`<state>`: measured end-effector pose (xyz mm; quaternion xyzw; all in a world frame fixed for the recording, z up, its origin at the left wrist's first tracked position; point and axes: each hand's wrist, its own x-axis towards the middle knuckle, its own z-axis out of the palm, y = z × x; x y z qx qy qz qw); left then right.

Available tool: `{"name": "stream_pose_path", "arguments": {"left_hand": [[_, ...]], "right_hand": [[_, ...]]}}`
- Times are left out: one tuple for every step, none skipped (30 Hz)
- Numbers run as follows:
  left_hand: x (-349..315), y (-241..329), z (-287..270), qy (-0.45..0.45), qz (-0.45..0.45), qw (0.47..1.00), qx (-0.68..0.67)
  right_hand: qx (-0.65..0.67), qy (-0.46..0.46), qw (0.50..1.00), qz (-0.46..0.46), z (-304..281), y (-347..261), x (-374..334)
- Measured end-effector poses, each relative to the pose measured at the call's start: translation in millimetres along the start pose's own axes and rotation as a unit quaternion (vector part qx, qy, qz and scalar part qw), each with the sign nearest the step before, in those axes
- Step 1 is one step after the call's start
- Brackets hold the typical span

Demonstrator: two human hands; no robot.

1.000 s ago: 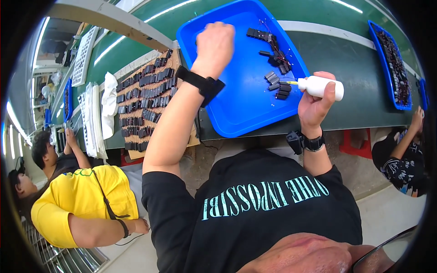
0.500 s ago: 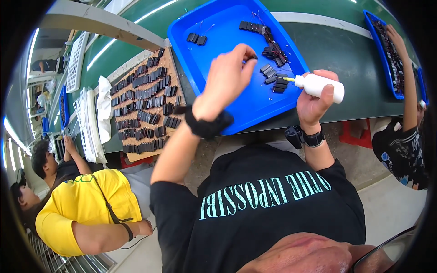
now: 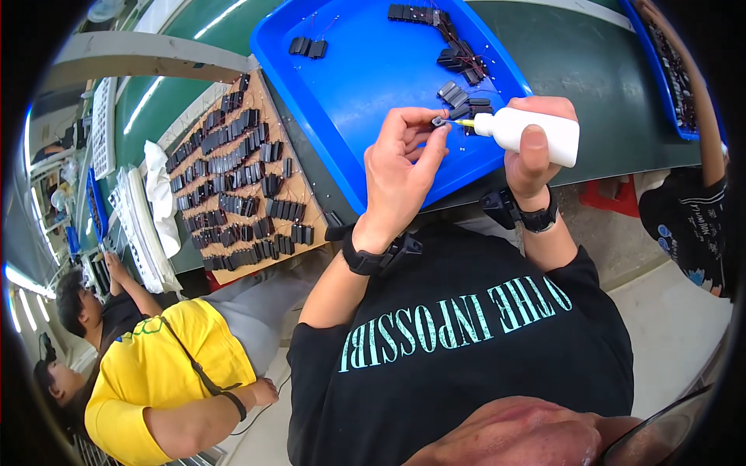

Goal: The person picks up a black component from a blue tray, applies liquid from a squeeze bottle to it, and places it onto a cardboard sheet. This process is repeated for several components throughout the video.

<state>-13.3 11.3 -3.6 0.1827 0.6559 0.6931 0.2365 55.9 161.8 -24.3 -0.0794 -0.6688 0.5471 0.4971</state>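
Observation:
Between the thumb and fingers of my left hand (image 3: 404, 159) is a small black rectangular part (image 3: 438, 121), held above the near side of a blue tray (image 3: 342, 167). My right hand (image 3: 536, 155) is wrapped round a white squeeze bottle (image 3: 552, 138), tilted nearly level. Its thin yellowish nozzle points left and its tip is at the black part or very close to it. Beneath and beyond my hands, black wired parts (image 3: 453, 95) lie in the tray. Further clusters of them (image 3: 420, 14) sit along its far right side, and a small group (image 3: 308, 47) at the far left.
Left of the tray, a brown board (image 3: 291, 132) carries many rows of black wired parts. White sheets (image 3: 144, 221) lie past it. A person in a yellow shirt (image 3: 175, 357) is at lower left. At right, another person's arm (image 3: 695, 78) reaches over a second blue tray (image 3: 660, 70).
My left hand has moved right and nearer to me, bringing the small black part to the nozzle. The bottle is now more level, and the view has shifted slightly.

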Motion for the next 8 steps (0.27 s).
{"name": "stream_pose_path", "arguments": {"left_hand": [[-1.0,1.2,-0.9,-0.008,-0.003,1.000,0.012],[-1.5,1.6,-1.4,-0.015,-0.006,1.000,0.025],[-1.6,1.1,-1.4,-0.016,-0.006,1.000,0.025],[-1.6,0.4,-1.4,-0.017,-0.005,1.000,0.025],[-1.5,-0.1,-1.5,-0.017,-0.003,1.000,0.026],[-1.6,-0.3,-1.7,-0.017,-0.001,0.999,0.027],[-1.9,0.0,-2.0,-0.019,-0.005,0.999,0.031],[-2.2,0.7,-2.2,-0.022,-0.009,0.999,0.035]], "right_hand": [[0.008,0.002,1.000,0.001,0.2,-0.2,0.4],[0.007,0.003,1.000,0.002,0.9,-1.4,1.0],[0.007,0.002,1.000,0.004,1.8,-3.5,1.6],[0.007,0.001,1.000,0.007,2.5,-5.3,2.1],[0.008,0.000,1.000,0.009,2.7,-6.0,2.5],[0.008,0.000,1.000,0.009,2.7,-5.7,2.5],[0.007,-0.003,1.000,0.005,2.6,-5.2,2.7],[0.006,-0.006,1.000,0.001,2.5,-4.6,3.0]]}}
